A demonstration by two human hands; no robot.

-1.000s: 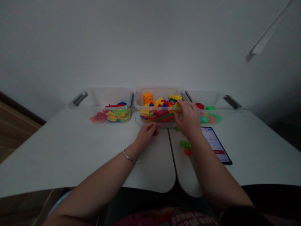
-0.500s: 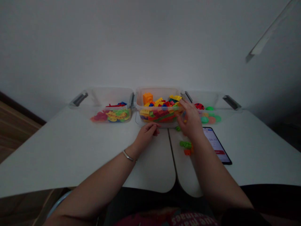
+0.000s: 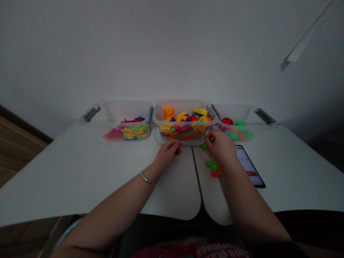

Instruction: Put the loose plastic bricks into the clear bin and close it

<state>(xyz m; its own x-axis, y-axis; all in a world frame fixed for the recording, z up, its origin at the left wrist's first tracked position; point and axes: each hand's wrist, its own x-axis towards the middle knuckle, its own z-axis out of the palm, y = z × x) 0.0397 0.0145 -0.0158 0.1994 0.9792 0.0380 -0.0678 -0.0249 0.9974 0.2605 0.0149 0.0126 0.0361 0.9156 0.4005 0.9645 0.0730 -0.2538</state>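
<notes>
My left hand rests on the white table with its fingers curled under, just in front of the middle clear bin, which is full of colourful building blocks. My right hand is down on the table in front of that bin's right corner, fingers pinched around small pieces by a green piece. What the fingers hold is too small to name. More green pieces and orange pieces lie beside my right wrist.
A clear bin on the left holds small coloured toy shapes. Another clear bin on the right holds coloured balls. A phone with a lit screen lies right of my right arm. A seam splits the two tabletops.
My right hand has come back out of the middle bin and dropped to the table by the green piece. The left hand has not moved.
</notes>
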